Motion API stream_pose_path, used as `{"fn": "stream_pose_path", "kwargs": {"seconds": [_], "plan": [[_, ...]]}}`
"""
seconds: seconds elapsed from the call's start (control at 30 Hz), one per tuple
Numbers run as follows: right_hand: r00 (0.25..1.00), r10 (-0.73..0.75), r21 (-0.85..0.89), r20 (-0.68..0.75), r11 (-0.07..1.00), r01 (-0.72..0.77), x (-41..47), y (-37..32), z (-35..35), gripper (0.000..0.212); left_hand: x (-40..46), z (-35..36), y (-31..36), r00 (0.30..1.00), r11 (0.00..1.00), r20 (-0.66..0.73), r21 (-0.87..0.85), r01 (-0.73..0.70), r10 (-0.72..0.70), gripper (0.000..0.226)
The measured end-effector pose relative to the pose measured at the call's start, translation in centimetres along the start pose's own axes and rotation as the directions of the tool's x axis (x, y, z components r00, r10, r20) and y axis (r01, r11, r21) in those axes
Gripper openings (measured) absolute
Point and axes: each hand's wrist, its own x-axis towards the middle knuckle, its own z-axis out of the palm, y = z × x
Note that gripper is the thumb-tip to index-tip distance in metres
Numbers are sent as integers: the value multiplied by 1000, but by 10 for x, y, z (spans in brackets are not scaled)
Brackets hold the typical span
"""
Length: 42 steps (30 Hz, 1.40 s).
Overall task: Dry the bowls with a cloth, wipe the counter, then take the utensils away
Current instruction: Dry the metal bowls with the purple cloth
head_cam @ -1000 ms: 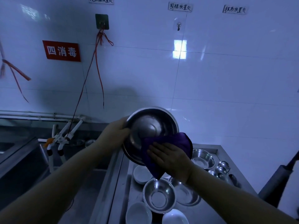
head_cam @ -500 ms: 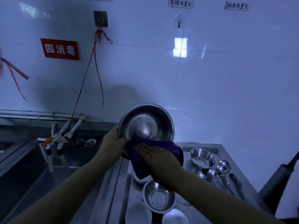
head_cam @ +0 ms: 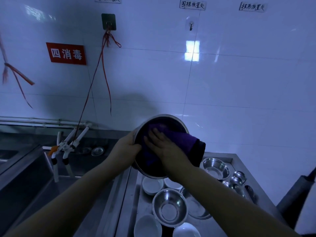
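I hold a large steel bowl (head_cam: 172,119) up in front of me, tilted with its opening toward me. My left hand (head_cam: 126,147) grips its left rim. My right hand (head_cam: 164,147) lies flat on a purple cloth (head_cam: 186,141) and presses it into the bowl's inside; part of the cloth hangs over the right rim. Below on the steel counter (head_cam: 234,157) stand a steel bowl (head_cam: 170,206), another steel bowl (head_cam: 216,168), several white bowls (head_cam: 152,184) and a cluster of steel ladles (head_cam: 236,180).
A deep steel sink (head_cam: 34,168) lies to the left with white taps (head_cam: 68,146) over it. Red cords (head_cam: 104,65) hang from a wall hook. A dark rolling-pin-like object (head_cam: 297,192) leans at the right edge. White tiled wall behind.
The bowl has turned from its outside to its inside facing me and dropped lower. My right hand moved the cloth from the outer surface into the bowl.
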Motion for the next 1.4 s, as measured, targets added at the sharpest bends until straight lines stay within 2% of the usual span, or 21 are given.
{"fn": "stream_pose_path", "kwargs": {"seconds": [0.1,0.2,0.4,0.53,0.63,0.77,0.83,0.9,0.97,1.03,1.13,1.23,1.33,1.4], "plan": [[994,-72,58,81,996,68,-5,-11,14,70,2,-7,5,1000,1000,7,1,-9,9,51],[989,-58,96,137,994,45,-20,-8,14,65,1,-16,5,1000,1000,14,18,-15,14,55],[986,-14,-64,167,998,25,-31,12,-1,57,0,-20,13,999,994,48,106,-14,9,56],[994,13,-118,112,993,1,-21,11,1,61,1,-14,14,997,990,81,137,-26,15,57],[994,-99,-89,35,991,102,-13,6,-1,61,-1,-8,11,994,993,107,119,-2,-11,57],[952,-304,-362,-16,890,278,-10,19,-21,46,2,-11,12,988,986,147,167,17,-42,48],[946,-324,-489,8,824,286,-10,29,-31,44,5,-14,16,983,969,178,245,-7,-38,45],[957,-289,-524,2,815,247,-13,36,-35,46,7,-16,22,984,947,180,318,-47,-11,45],[973,-224,-500,-47,849,171,-18,39,-32,47,6,-19,25,989,928,148,365,-74,20,48],[983,-132,-420,-131,905,65,-27,37,-27,44,5,-23,25,997,941,57,332,-69,53,54],[976,6,-191,-219,980,-48,-44,26,-10,48,2,-21,23,996,991,-74,126,-37,46,55],[964,112,1,-243,993,-115,-56,-1,13,50,-3,-5,17,988,999,-152,-49,1,-9,53],[951,148,76,-271,988,-132,-55,-25,29,62,-5,12,11,980,979,-161,-180,91,-120,43],[946,98,42,-307,995,-89,-54,-25,33,61,-6,13,8,978,962,-120,-237,138,-170,38]]}}
